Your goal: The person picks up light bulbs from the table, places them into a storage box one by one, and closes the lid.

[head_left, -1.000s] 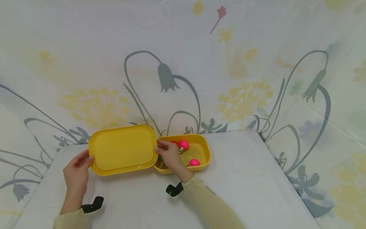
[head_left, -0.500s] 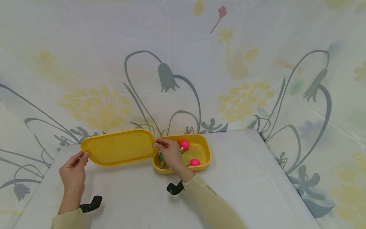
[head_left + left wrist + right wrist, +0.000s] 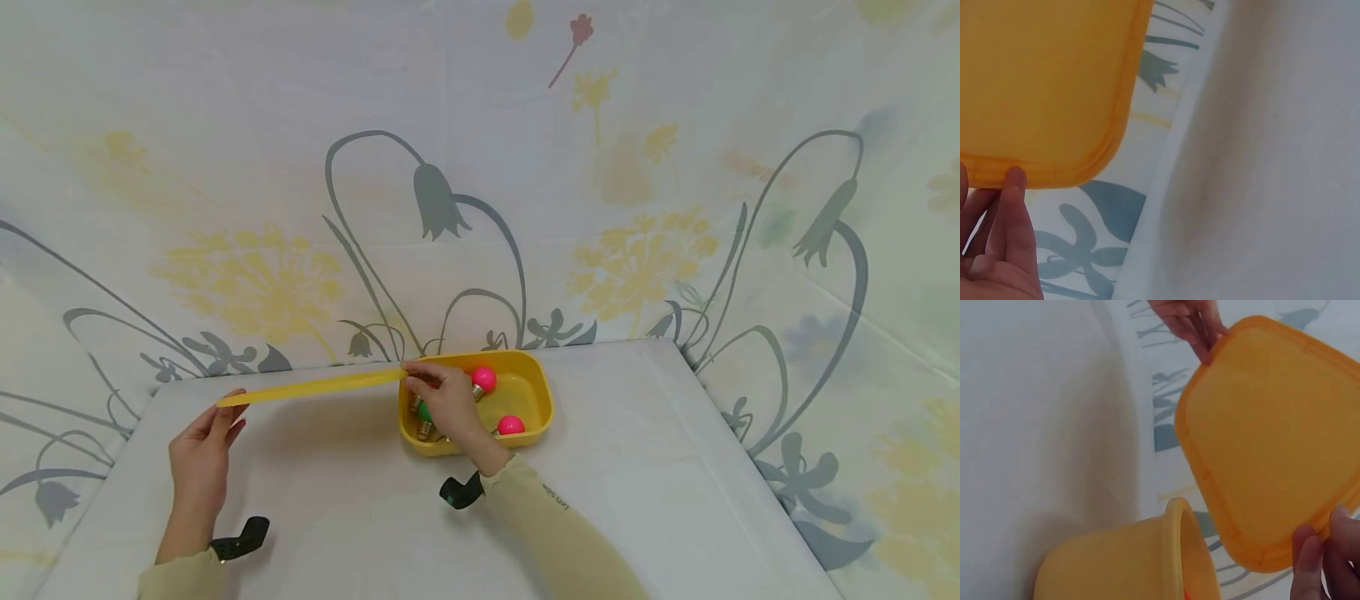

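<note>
A yellow lid (image 3: 315,388) (image 3: 1041,81) (image 3: 1279,431), rounded at the corners, is held up over the table and shows edge-on in the head view. My left hand (image 3: 199,462) (image 3: 1000,250) (image 3: 1188,322) pinches its left end between thumb and fingers. At the other end, my right hand (image 3: 450,407) (image 3: 1329,562) pinches the rim. That hand hangs over the left part of a yellow box (image 3: 536,396) (image 3: 1110,562). Inside the box lie pink light bulbs (image 3: 484,379) and a green bulb (image 3: 424,412); my right hand partly hides the contents.
The box stands at the back of a white-covered table (image 3: 645,492), close to the flowered backdrop (image 3: 637,167). More flowered cloth rises at both sides. A black wrist camera (image 3: 242,539) sits on my left wrist, another camera (image 3: 461,492) on my right.
Both hands have tilted the lid from showing its broad face to edge-on in the head view. The right hand stays over the box, which has not moved.
</note>
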Demonstrator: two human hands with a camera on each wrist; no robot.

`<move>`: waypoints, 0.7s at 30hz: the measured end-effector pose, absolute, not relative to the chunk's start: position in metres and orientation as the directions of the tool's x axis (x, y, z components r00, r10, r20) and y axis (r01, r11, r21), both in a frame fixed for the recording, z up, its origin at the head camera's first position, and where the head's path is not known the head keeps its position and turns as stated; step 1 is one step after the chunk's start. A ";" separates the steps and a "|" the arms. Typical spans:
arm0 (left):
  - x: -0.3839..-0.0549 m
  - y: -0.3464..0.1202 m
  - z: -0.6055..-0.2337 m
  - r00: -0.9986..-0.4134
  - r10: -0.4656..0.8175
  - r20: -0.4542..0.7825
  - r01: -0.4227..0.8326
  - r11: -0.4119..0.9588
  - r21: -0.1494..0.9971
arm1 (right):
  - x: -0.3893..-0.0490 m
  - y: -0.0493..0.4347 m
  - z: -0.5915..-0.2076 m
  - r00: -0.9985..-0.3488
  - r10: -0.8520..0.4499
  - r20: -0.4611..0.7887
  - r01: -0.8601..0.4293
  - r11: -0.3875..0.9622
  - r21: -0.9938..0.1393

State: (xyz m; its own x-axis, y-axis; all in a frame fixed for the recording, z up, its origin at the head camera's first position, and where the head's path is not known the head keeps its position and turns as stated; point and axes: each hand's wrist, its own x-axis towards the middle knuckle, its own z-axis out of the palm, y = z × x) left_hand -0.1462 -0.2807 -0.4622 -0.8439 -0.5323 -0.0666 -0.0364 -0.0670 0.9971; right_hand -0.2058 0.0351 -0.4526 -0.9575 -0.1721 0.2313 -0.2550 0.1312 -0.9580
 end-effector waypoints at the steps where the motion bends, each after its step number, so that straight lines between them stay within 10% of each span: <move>1: -0.146 -0.281 -0.463 -0.852 -0.520 -0.066 -0.033 -0.072 0.997 | -0.206 0.035 -0.453 -0.956 -0.178 0.233 -0.258 0.135 -0.957; 21: -0.138 -0.284 -0.471 -0.913 -0.396 -0.097 -0.007 -0.222 0.975 | -0.205 0.034 -0.459 -0.953 -0.203 0.226 -0.249 0.095 -0.964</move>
State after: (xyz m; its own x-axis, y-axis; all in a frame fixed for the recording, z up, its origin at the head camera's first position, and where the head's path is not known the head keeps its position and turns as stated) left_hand -0.1378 -0.2840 -0.4714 -0.9133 -0.3957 -0.0967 -0.0072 -0.2216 0.9751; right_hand -0.2047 0.0339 -0.4586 -0.9527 -0.2029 0.2264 -0.2492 0.0946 -0.9638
